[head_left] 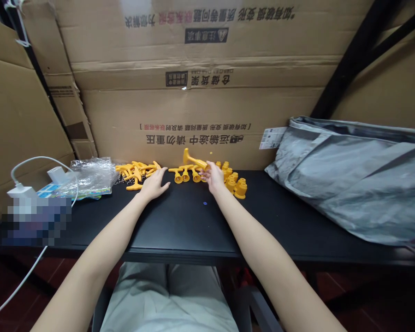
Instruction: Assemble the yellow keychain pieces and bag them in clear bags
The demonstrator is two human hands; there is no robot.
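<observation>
My right hand [215,177] grips a yellow T-shaped handle piece [193,159] by its lower end, its crossbar pointing up and left above the table. My left hand [154,185] has its thumb apart from its fingers and rests beside a pile of yellow T-shaped handles [134,171] with small metal chains. Between my hands stand several yellow handle pieces with bell-shaped cups [186,175], in a row. Loose yellow bell-shaped cups [240,189] are grouped just right of my right hand, which partly hides some of them.
A black table [186,226] holds everything. Clear plastic bags [90,177] and a white charger with cable [21,196] lie on the left. A large grey bag [349,180] takes up the right side. A cardboard sheet [207,106] stands along the back.
</observation>
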